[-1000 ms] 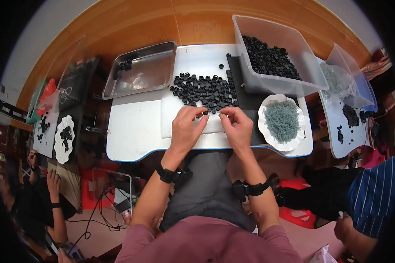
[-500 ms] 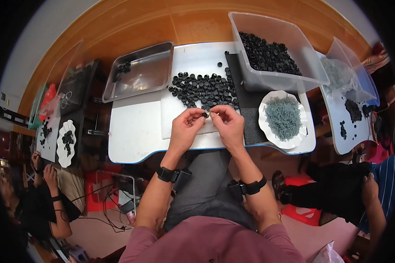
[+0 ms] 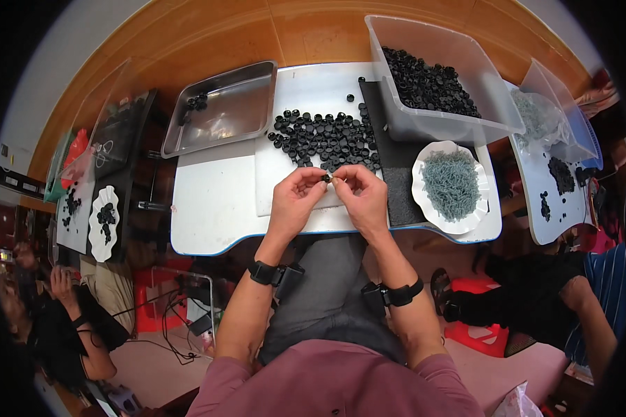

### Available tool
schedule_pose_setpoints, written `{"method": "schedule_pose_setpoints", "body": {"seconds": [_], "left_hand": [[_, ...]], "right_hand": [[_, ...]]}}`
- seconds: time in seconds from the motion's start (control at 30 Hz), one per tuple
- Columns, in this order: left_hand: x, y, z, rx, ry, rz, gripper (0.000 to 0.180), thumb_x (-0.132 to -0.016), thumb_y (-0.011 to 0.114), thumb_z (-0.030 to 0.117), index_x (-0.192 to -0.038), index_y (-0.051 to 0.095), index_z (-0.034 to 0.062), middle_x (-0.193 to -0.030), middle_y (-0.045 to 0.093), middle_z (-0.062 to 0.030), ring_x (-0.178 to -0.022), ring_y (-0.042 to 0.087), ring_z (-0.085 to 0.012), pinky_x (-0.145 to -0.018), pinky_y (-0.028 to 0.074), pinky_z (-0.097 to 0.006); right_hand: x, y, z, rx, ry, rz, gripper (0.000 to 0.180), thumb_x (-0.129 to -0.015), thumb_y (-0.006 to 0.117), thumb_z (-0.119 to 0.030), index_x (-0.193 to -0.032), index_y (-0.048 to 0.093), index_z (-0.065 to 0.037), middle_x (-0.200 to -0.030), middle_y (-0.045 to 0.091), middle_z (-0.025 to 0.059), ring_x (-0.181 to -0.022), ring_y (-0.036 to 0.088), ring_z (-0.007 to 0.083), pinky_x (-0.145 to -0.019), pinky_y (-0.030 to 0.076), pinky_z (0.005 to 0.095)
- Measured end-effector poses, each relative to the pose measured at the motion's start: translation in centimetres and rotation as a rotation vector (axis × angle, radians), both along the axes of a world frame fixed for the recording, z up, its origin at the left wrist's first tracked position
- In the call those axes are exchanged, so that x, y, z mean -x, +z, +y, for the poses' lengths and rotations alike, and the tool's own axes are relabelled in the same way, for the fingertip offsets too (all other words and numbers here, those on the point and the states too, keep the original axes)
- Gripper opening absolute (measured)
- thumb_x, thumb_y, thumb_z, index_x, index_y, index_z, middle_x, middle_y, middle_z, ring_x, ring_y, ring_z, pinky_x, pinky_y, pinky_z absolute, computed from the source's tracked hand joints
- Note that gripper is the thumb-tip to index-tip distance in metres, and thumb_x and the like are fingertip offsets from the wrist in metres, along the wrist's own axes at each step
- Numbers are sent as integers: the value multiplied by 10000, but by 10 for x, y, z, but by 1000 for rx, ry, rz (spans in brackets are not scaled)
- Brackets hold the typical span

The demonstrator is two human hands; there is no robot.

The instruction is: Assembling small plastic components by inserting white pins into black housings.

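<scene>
Both hands meet over the near edge of the white worktop (image 3: 215,208), fingertips pinched together. The left hand (image 3: 295,198) grips a small black cap (image 3: 325,178); the right hand (image 3: 362,194) pinches something thin against it, too small to tell for sure, though it looks like one of the grey pins.

Just beyond the hands a heap of loose black caps (image 3: 323,135) lies spread on the white mat (image 3: 275,181), so plenty appears left to do. The steel tray (image 3: 222,115) at the far left holds only a few black pieces in its corner, which I'd take as the finished lot, and a small one.

To the right, a white scalloped plate (image 3: 424,191) is piled with thin grey pins (image 3: 452,184). Behind it the clear tub (image 3: 431,125) is well filled with more black caps. Further right another clear bin (image 3: 556,104) holds grey bits, with black pieces scattered on the board (image 3: 535,187) beside it.
</scene>
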State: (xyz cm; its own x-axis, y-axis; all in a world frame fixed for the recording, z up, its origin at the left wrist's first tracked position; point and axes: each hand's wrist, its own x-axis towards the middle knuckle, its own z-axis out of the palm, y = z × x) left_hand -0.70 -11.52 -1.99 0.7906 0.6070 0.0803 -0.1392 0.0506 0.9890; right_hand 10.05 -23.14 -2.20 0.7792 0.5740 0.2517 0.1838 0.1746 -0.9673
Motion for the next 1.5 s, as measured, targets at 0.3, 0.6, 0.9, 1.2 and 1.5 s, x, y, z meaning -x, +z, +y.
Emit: {"method": "schedule_pose_setpoints", "body": {"seconds": [0.3,0.6,0.9,1.2,1.5], "left_hand": [[0,-4,1,0,-2,-7,195,-939,680,-16,-1133,666,-25,-1050,706,-56,-943,667,-97,-861,552,-244],[1,-4,2,-13,8,-4,187,-930,679,-27,-1116,675,-17,-1051,717,-68,-968,680,-108,-870,552,-248],[1,-5,2,2,16,-7,192,-930,687,-22,-1121,673,-23,-1043,721,-69,-962,683,-108,-860,552,-241],[2,-2,2,11,24,22,192,-928,685,-44,-1119,666,-41,-1057,717,-90,-985,691,-135,-912,571,-276],[1,-4,3,-7,14,35,186,-921,685,-56,-1106,692,-33,-1067,729,-104,-982,702,-145,-907,576,-271]], "right_hand": [[1,-3,2,11,-19,-10,83,-859,731,-25,-938,729,-3,-835,690,15,-634,551,27,-553,432,197],[1,-1,3,49,-7,-37,89,-849,742,-29,-931,731,3,-814,699,17,-615,551,27,-539,436,202],[3,7,1,-13,15,57,79,-861,748,-25,-937,737,-8,-849,706,14,-658,572,30,-568,446,201],[0,-2,2,36,31,74,81,-891,732,-38,-956,737,10,-850,695,14,-679,578,41,-601,454,202],[0,0,0,74,82,88,87,-914,707,-53,-965,722,17,-817,684,4,-680,575,36,-606,453,199]]}}
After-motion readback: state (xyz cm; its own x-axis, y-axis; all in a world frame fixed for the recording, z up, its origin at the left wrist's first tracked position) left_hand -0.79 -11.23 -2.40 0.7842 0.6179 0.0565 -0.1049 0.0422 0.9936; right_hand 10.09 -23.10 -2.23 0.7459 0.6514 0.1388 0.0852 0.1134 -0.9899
